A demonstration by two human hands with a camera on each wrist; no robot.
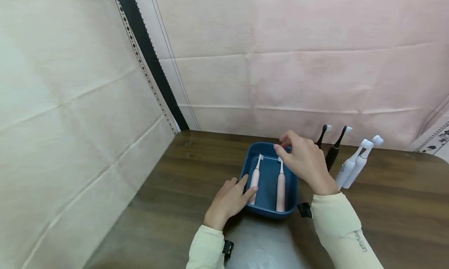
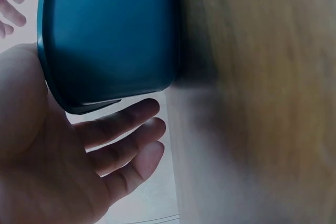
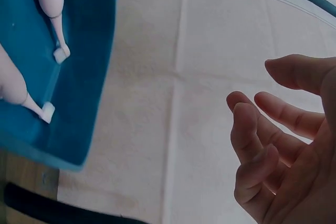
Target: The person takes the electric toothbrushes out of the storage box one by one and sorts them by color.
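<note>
Right sleeve (image 1: 338,218): dark lettering, too small to read surely. Left hand (image 1: 229,199) at blue tray's (image 1: 269,183) left rim, thumb over, fingers loose. Inside: two pale-pink toothbrushes (image 1: 281,193), white heads farthest. Right hand (image 1: 304,158) above far-right rim, half-open, empty. Right: white toothbrushes (image 1: 359,167), black toothbrushes (image 1: 331,156) beyond.
</note>
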